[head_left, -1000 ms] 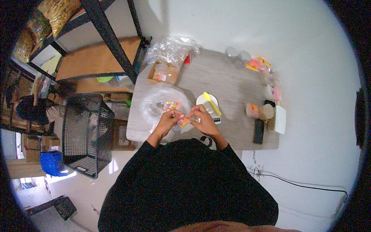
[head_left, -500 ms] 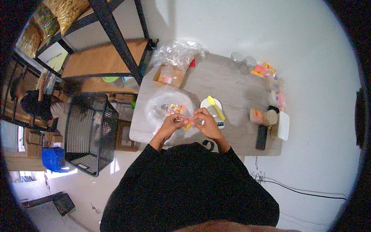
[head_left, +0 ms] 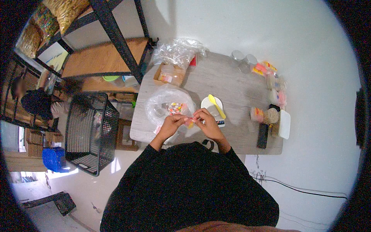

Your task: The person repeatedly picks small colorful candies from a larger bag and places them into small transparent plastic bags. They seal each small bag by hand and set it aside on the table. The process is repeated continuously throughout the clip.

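Note:
Between my two hands is a small clear packet [head_left: 190, 123] with orange and yellow in it. My left hand [head_left: 172, 125] pinches its left side, and my right hand [head_left: 208, 124] pinches the right side near the top. Just beyond my left hand lies a large clear plastic bag [head_left: 156, 106], with colourful small pieces [head_left: 176, 108] in its middle. By my right hand is a small kitchen scale [head_left: 220, 123], partly hidden, bearing a round white bowl [head_left: 206, 103]. A yellow spoon [head_left: 216, 106] rests across the bowl.
A cardboard box [head_left: 157, 74] with packets and crumpled clear plastic [head_left: 179, 50] is at the table's far left. Two clear jars [head_left: 244, 62] and several packets [head_left: 276, 83] line the right side. A black crate [head_left: 91, 133] stands left; another person [head_left: 36, 102] is beyond it.
My hands stay nearly in place, fingers shifting slightly along the packet's top. The person at the far left has raised an arm a little.

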Available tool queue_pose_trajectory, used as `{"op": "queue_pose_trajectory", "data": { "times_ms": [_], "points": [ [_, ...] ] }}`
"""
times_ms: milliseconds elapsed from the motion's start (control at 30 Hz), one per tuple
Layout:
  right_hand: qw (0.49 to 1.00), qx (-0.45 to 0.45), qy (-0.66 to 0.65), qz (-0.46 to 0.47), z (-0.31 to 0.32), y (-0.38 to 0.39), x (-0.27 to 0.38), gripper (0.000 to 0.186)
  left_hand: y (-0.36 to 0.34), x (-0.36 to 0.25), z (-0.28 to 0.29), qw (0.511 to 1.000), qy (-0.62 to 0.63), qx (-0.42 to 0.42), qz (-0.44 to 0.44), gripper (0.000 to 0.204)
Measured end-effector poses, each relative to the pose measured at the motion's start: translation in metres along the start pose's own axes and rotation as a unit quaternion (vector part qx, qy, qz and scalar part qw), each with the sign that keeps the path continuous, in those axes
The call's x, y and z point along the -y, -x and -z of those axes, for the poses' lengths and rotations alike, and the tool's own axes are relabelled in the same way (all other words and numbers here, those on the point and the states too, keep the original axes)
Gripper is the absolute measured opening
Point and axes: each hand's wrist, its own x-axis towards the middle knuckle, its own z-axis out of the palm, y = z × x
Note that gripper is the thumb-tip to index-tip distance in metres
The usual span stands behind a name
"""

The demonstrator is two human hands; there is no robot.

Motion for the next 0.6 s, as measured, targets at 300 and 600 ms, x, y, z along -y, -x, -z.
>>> {"op": "queue_pose_trajectory", "data": {
  "times_ms": [300, 600],
  "points": [
    [0.997, -0.066, 0.033, -0.022, 0.000, 0.001, 0.007, 0.009, 0.001, 0.000, -0.001, 1.000, 0.018, 0.009, -0.009, 0.027],
    [0.997, -0.068, -0.021, -0.025, -0.001, -0.001, 0.006, 0.011, 0.003, 0.011, 0.008, 0.989, 0.144, 0.009, 0.037, 0.033]
  ]
}}
